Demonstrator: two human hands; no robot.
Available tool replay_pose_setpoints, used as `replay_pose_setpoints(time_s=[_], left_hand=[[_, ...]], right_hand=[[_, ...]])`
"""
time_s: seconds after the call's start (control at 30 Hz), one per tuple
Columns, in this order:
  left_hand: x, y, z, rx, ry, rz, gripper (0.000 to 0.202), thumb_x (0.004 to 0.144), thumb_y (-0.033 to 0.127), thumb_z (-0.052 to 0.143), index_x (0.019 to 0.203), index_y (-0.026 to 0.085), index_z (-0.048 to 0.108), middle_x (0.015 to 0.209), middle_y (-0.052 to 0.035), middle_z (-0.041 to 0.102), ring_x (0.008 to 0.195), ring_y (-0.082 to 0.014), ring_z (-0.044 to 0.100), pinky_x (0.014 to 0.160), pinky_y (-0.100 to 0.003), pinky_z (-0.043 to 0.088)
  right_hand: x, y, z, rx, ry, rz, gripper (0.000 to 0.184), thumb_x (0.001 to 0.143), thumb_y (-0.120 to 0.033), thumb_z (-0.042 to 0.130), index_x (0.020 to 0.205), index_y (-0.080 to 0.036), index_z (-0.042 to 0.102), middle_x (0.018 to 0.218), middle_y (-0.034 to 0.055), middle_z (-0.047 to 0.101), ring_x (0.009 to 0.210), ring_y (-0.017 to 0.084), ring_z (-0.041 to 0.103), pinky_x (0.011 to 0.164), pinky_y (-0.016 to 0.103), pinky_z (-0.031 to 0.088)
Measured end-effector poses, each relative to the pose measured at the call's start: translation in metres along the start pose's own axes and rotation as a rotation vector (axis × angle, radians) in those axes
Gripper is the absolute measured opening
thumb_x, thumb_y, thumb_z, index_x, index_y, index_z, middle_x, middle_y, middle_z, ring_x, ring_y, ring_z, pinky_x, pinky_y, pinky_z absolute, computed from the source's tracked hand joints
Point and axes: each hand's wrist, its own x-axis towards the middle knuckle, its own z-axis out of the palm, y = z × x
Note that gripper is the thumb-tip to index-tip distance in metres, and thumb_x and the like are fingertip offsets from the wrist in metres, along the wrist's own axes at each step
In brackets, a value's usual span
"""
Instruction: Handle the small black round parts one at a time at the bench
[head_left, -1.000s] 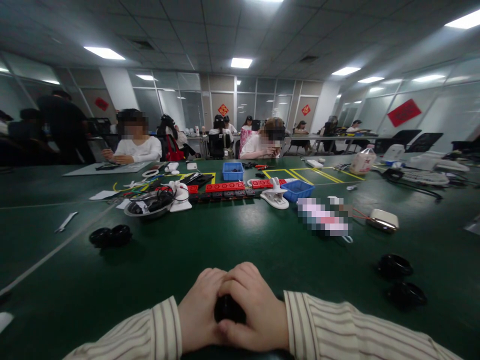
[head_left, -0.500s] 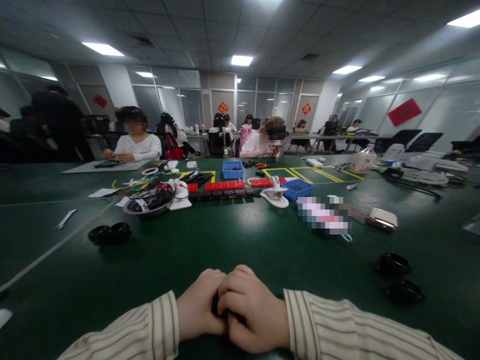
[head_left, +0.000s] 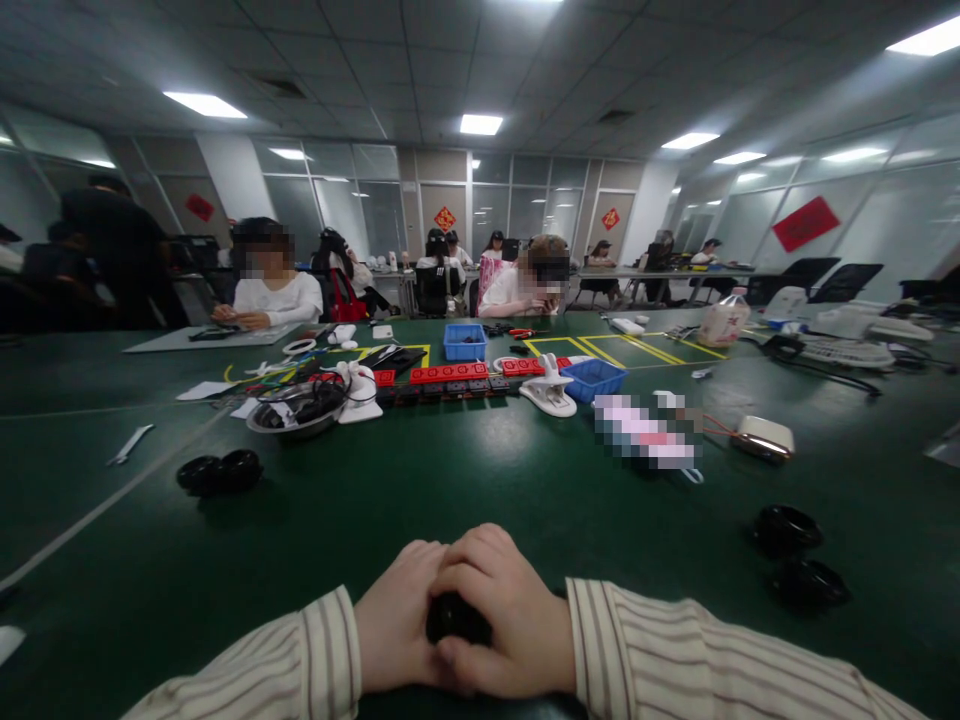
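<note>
A glossy black rounded part (head_left: 456,620) shows between my two hands at the front of the table. My right hand (head_left: 510,615) is closed over it, fingers curled across the top and thumb below. From the other side my left hand (head_left: 394,615) wraps the same part, its fingertips partly hidden behind the right hand. Most of the part is covered, so its full shape does not show. Two black ring-shaped parts lie apart at the right, one ring (head_left: 787,528) behind the other ring (head_left: 811,582). Two black rounded pieces (head_left: 219,472) sit touching at the left.
Across the middle stand a metal bowl of cables (head_left: 296,410), red and black socket strips (head_left: 450,375), a white clip stand (head_left: 550,390) and a blue bin (head_left: 592,380). A white power bank (head_left: 763,438) lies at right. Co-workers sit opposite.
My right hand's fingers have lifted and its thumb has shifted, so more of the black rounded part shows between my hands. The other things on the table stay put.
</note>
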Motion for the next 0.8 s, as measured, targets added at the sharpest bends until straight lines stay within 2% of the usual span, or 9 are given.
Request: replay_pose_setpoints(time_s=[0.1, 0.17, 0.23, 0.33, 0.5, 0.67, 0.8], left_hand=[[-0.001, 0.000, 0.004, 0.031, 0.046, -0.036, 0.045, 0.055, 0.043, 0.074, 0.090, 0.019, 0.057, 0.090, -0.0038, 0.059, 0.081, -0.0241, 0.052, 0.076, -0.039, 0.040], [-0.001, -0.001, 0.006, 0.055, 0.054, -0.038, 0.032, 0.059, 0.037, 0.069, 0.081, 0.018, 0.057, 0.083, -0.0034, 0.058, 0.077, -0.0223, 0.051, 0.074, -0.037, 0.040], [-0.001, -0.002, 0.007, 0.050, 0.048, -0.030, 0.027, 0.057, 0.030, 0.068, 0.079, 0.017, 0.056, 0.081, -0.0023, 0.057, 0.076, -0.0209, 0.051, 0.074, -0.035, 0.039], [-0.001, -0.003, 0.006, 0.019, 0.032, -0.010, 0.027, 0.053, 0.023, 0.068, 0.076, 0.018, 0.055, 0.078, -0.0001, 0.055, 0.074, -0.0191, 0.050, 0.072, -0.032, 0.039], [0.001, -0.009, 0.003, -0.015, -0.055, 0.037, 0.031, 0.052, 0.021, 0.069, 0.079, 0.019, 0.055, 0.079, 0.0019, 0.055, 0.075, -0.0182, 0.050, 0.074, -0.031, 0.039], [0.003, -0.012, 0.000, -0.020, -0.083, 0.066, 0.046, 0.051, 0.028, 0.072, 0.093, 0.020, 0.056, 0.087, -0.0005, 0.058, 0.081, -0.0220, 0.052, 0.080, -0.034, 0.040], [0.003, -0.009, -0.002, -0.019, -0.074, 0.094, 0.050, 0.056, 0.037, 0.072, 0.100, 0.021, 0.054, 0.095, -0.0022, 0.059, 0.087, -0.0240, 0.053, 0.084, -0.036, 0.040]], right_hand=[[-0.003, 0.002, 0.003, -0.046, -0.037, 0.097, 0.031, 0.078, -0.044, 0.045, 0.086, -0.016, 0.054, 0.086, 0.0059, 0.052, 0.081, 0.017, 0.045, 0.075, 0.032, 0.034], [-0.004, 0.003, 0.005, -0.064, -0.069, 0.113, 0.023, 0.076, -0.038, 0.048, 0.084, -0.016, 0.053, 0.084, 0.0047, 0.052, 0.080, 0.016, 0.045, 0.074, 0.031, 0.034], [-0.004, 0.003, 0.006, -0.064, -0.076, 0.103, 0.018, 0.073, -0.031, 0.049, 0.083, -0.016, 0.052, 0.082, 0.0039, 0.052, 0.079, 0.015, 0.045, 0.074, 0.030, 0.034], [-0.002, 0.001, 0.005, -0.047, -0.070, 0.051, 0.015, 0.071, -0.025, 0.046, 0.081, -0.016, 0.052, 0.080, 0.0036, 0.052, 0.078, 0.014, 0.046, 0.073, 0.029, 0.035], [-0.001, 0.001, 0.004, -0.020, -0.128, -0.086, 0.016, 0.067, -0.021, 0.039, 0.078, -0.016, 0.050, 0.079, 0.0034, 0.053, 0.077, 0.014, 0.047, 0.076, 0.030, 0.036], [-0.002, 0.005, 0.006, -0.008, -0.211, -0.295, 0.015, 0.069, -0.024, 0.037, 0.074, -0.016, 0.049, 0.080, 0.0042, 0.055, 0.084, 0.015, 0.049, 0.089, 0.033, 0.034], [-0.001, 0.006, 0.005, 0.033, -0.132, -0.312, 0.018, 0.072, -0.024, 0.036, 0.077, -0.016, 0.052, 0.081, 0.0040, 0.057, 0.087, 0.015, 0.050, 0.091, 0.032, 0.035]])
